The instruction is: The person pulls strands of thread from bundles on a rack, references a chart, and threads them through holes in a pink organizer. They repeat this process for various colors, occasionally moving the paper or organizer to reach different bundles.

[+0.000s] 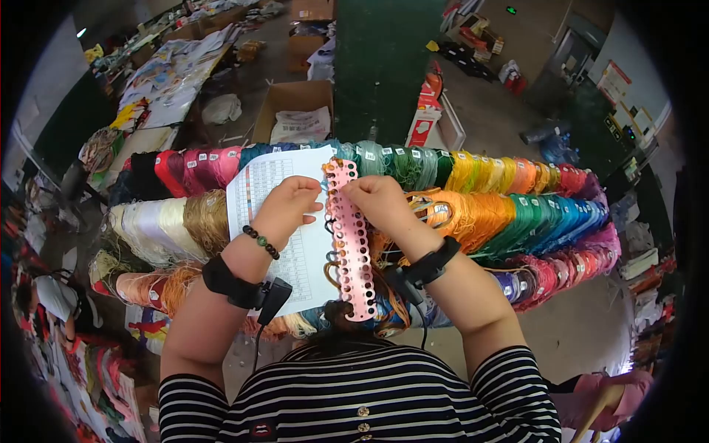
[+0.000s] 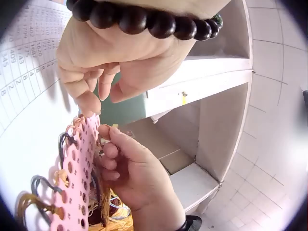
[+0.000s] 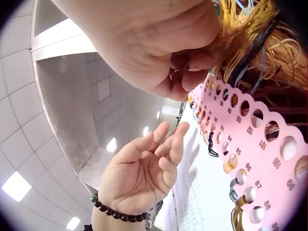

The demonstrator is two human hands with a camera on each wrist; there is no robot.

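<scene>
A long pink card (image 1: 353, 251) full of numbered holes is held up in front of me, with short thread loops (image 2: 38, 192) tied in its lower holes. My right hand (image 1: 380, 203) pinches the card's right edge near the top, among orange and blue threads (image 3: 250, 38). My left hand (image 1: 284, 207) hovers at the card's upper left with loosely curled fingers. Its palm (image 3: 142, 175) is empty, and one fingertip (image 2: 89, 103) sits at the card's top end (image 2: 86, 125). Behind the card lies a printed number chart (image 1: 299, 258).
Rows of coloured floss skeins (image 1: 517, 199) fill the surface beyond my hands, with pale and brown skeins (image 1: 159, 225) to the left. Further back stand a cardboard box (image 1: 295, 100) and a dark green pillar (image 1: 377, 66). A pink sleeve (image 1: 613, 399) shows at the lower right.
</scene>
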